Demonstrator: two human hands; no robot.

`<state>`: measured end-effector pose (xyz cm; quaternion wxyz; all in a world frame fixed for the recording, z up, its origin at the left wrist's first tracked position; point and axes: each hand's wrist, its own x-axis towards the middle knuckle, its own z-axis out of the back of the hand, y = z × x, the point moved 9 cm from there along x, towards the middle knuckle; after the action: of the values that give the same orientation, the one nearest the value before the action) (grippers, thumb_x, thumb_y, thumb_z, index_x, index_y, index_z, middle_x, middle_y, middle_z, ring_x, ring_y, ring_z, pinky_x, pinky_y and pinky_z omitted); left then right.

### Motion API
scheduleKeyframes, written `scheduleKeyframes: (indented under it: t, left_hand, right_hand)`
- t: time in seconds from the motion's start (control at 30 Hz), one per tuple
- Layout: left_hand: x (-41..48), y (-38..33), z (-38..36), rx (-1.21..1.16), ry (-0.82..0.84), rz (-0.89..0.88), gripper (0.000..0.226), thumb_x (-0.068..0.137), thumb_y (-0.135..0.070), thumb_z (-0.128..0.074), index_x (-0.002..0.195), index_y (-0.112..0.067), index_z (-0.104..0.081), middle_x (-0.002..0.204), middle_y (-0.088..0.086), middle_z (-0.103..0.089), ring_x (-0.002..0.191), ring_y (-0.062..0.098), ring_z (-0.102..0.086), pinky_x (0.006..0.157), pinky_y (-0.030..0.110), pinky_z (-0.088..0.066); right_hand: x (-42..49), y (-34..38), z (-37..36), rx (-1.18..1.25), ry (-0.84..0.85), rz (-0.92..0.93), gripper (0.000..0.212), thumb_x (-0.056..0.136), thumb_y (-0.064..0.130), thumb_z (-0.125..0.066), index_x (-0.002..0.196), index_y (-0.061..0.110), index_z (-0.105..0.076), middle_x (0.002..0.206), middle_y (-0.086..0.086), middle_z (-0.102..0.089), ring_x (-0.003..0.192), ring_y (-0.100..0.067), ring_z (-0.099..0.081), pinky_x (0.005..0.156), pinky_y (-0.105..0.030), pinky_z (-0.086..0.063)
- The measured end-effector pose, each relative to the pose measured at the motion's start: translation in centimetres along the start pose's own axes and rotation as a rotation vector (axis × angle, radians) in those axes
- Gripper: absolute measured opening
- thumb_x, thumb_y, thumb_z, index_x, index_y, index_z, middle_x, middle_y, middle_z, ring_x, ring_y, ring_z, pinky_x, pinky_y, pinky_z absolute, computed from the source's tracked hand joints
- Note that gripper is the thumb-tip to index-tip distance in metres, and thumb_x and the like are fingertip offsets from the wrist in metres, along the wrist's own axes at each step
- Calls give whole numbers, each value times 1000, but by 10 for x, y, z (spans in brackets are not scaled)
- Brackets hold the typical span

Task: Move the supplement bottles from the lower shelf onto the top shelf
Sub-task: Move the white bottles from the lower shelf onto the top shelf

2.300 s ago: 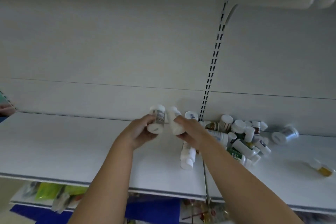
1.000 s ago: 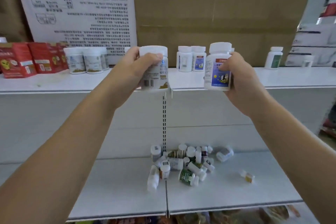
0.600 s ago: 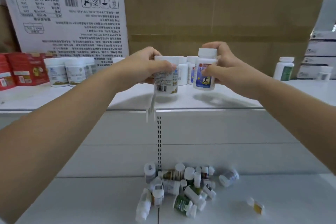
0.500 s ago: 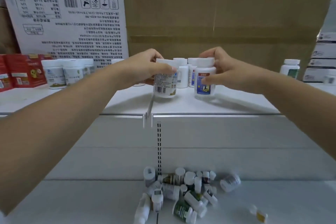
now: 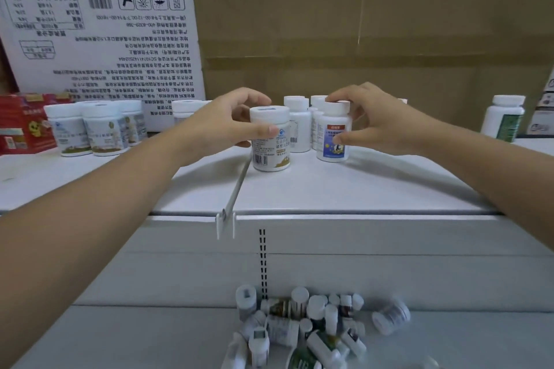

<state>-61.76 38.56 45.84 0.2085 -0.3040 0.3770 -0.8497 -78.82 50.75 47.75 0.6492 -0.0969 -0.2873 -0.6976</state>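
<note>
Supplement bottle with barcode label [image 5: 271,156], wide and white-capped, stands upright at frame centre on the top shelf [image 5: 344,189], just right of a thin shelf divider [image 5: 236,189]. The left hand [image 5: 221,124] grips it, thumb across its front and fingers curled behind the cap. Beside it stands the blue-labelled bottle [image 5: 332,153], held by the right hand [image 5: 377,121] with fingertips on its cap and thumb on its label. Two plain white bottles [image 5: 298,132] stand just behind. At lower centre a heap of small bottles [image 5: 299,326] lies jumbled on the lower shelf [image 5: 135,338]. Left: white tubs [image 5: 96,132], red boxes [image 5: 21,123]. Far right: green-labelled bottle [image 5: 505,121]. Background: printed white carton [image 5: 99,39], brown carton [image 5: 374,24].
</note>
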Motion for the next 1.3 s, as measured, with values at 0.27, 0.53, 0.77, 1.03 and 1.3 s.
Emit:
scheduleKeyframes:
  t: [0.27, 0.53, 0.77, 1.03, 1.3]
  left_hand:
    - [-4, -2, 4, -14, -23, 14, 42, 77, -25, -78, 114, -24, -60, 115, 10, -67, 105, 21, -66, 88, 30, -56]
    - [-17, -10, 55, 154, -73, 9, 39, 79, -29, -77, 115, -25, -61, 108, 0, -68, 100, 17, -67, 90, 38, -56]
    - [-38, 20, 116, 157, -188, 101, 38, 82, -18, -75, 118, -18, -61, 110, 3, -69, 99, 19, -68, 89, 34, -55]
    - [-60, 51, 174, 180, -287, 166, 32, 83, -16, -74, 113, -23, -64, 107, -1, -70, 98, 18, -68, 80, 28, -52]
    - [-100, 82, 238, 219, -388, 200, 35, 85, -14, -71, 118, -24, -62, 110, -1, -68, 97, 14, -65, 75, 23, -50]
  right_hand:
    - [-7, 13, 12, -88, -123, 31, 69, 77, 23, -76, 137, 25, -42, 122, 2, -33, 103, -11, -44, 95, -25, -40]
    - [-17, 71, 0, -143, -62, 137, 30, 85, 30, -63, 114, 25, -59, 108, 6, -49, 91, -11, -54, 84, -25, -44]
    - [-8, 115, -73, -135, 285, 138, 35, 94, 44, -51, 127, 33, -55, 130, 12, -51, 114, -7, -52, 92, -24, -42]
    - [15, 169, -130, -71, 417, 238, 40, 98, 39, -43, 136, 26, -50, 141, 7, -47, 127, -10, -42, 102, -22, -30]
    - [53, 242, -171, -49, 443, 306, 43, 98, 41, -42, 139, 25, -45, 147, 3, -43, 132, -16, -41, 106, -29, -32]
